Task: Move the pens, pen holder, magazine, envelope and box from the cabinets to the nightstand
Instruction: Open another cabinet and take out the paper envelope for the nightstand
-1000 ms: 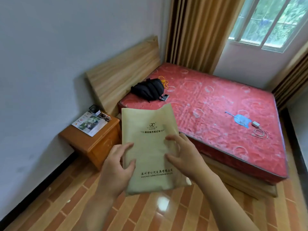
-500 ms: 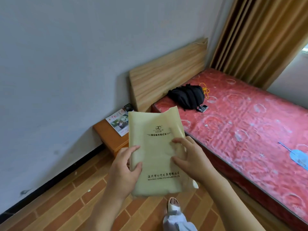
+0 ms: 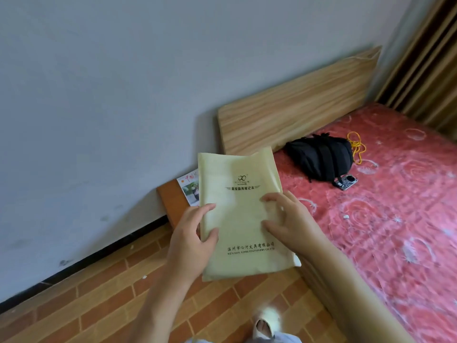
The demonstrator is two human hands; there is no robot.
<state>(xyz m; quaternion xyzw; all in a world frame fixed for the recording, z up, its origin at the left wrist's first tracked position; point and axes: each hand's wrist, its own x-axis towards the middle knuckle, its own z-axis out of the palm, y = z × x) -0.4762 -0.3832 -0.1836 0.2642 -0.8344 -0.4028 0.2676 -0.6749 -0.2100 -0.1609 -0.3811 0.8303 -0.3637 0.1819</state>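
A pale yellow envelope (image 3: 239, 206) with printed black text fills the middle of the view, held above the floor in front of the orange wooden nightstand (image 3: 170, 199). My left hand (image 3: 191, 241) grips its left edge, thumb on the front. My right hand (image 3: 289, 219) holds its right side with curled fingertips pressing the front. A magazine (image 3: 190, 189) lies on the nightstand, mostly hidden behind the envelope. Pens, pen holder and box are out of sight.
A bed with a red patterned mattress (image 3: 385, 219) and a wooden headboard (image 3: 296, 112) stands to the right. On it lie a black bag (image 3: 321, 157), a yellow cord (image 3: 356, 144) and a phone (image 3: 347, 182). Brick-pattern floor (image 3: 99, 298) below; grey wall at left.
The view has come closer to the nightstand and turned left. The envelope, still in both hands, now covers most of the nightstand top and magazine.
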